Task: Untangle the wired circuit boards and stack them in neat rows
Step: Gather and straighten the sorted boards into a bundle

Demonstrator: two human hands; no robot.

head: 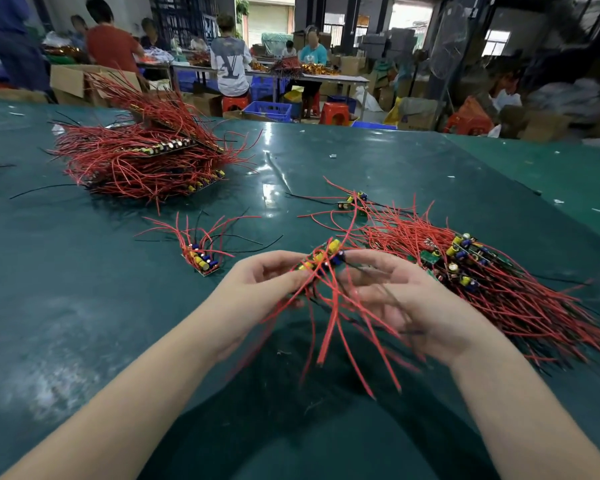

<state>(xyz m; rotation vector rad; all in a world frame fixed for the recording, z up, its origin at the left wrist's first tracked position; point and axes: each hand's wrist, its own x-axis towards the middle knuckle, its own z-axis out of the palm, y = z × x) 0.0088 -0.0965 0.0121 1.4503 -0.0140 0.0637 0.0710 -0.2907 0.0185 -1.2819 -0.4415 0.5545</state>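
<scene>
Left hand [257, 285] and right hand [392, 292] pinch one circuit board [321, 259] between curled fingers above the worktop [84, 306]. Its red wires [329, 327] hang toward the person.

A single wide view from the person's head looks forward and down over a green table [84, 306]. Both forearms reach in from the bottom edge, close to the lens. The straight table edge bows near the frame's sides, and a workshop fills the top.
</scene>
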